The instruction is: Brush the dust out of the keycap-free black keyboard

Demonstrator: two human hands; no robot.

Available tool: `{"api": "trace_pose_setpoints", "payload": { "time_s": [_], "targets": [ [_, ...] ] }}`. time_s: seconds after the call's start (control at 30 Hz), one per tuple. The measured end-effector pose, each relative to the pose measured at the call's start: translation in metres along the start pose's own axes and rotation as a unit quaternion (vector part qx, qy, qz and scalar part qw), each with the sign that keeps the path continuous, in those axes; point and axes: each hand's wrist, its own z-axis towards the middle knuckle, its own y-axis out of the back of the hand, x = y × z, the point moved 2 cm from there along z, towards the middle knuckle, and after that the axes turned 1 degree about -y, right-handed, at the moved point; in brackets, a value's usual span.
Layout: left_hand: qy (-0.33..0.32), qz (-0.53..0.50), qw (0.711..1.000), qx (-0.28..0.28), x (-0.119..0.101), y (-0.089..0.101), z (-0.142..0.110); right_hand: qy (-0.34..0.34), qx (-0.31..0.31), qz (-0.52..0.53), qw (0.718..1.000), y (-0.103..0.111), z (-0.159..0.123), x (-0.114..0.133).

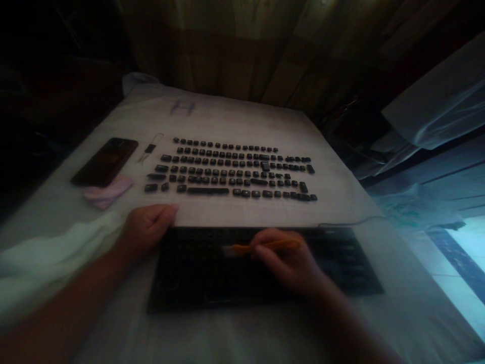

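A black keyboard base [227, 283] with its keycaps off lies flat on the cloth-covered table. My right hand [282, 258] is closed round the orange handle of a small brush [242, 249], whose pale bristles touch or hover just over the upper middle of the base; which one I cannot tell. At the base's upper left corner rests my left hand [149, 225], fingers curled into a loose fist with the thumb pointing right. Nothing shows in it. Beyond both hands, the loose black keycaps [208, 190] are laid out in keyboard-like rows. The picture is dim and blurred.
At the left lie a dark phone [106, 162], a pink cloth [108, 191] and a thin wire tool [150, 148]. White fabric [56, 253] spreads near my left forearm. A cable [352, 222] runs from the base toward the table's right edge. Curtains [242, 55] hang behind.
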Motion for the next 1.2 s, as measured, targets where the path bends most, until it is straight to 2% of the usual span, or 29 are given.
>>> {"api": "trace_pose_setpoints", "payload": {
  "time_s": [0.57, 0.7, 0.9, 1.2],
  "targets": [
    [-0.006, 0.001, 1.000, -0.001, -0.0005, -0.0008, 0.0006, 0.005, 0.030, -0.005, 1.000, -0.0047, -0.0012, 0.0003],
    [-0.010, 0.000, 1.000, -0.003, 0.0002, -0.0008, 0.0005, -0.018, 0.036, 0.023, 0.999, -0.0067, -0.0044, -0.0025],
    [-0.011, -0.004, 1.000, -0.004, 0.0012, -0.0005, 0.0004, -0.061, 0.066, 0.175, 0.980, -0.0095, -0.0068, -0.0007],
    [0.001, 0.001, 1.000, 0.001, 0.0034, -0.0016, -0.0002, -0.068, 0.046, 0.142, 0.986, -0.0075, -0.0053, -0.0034]
  ]
}}
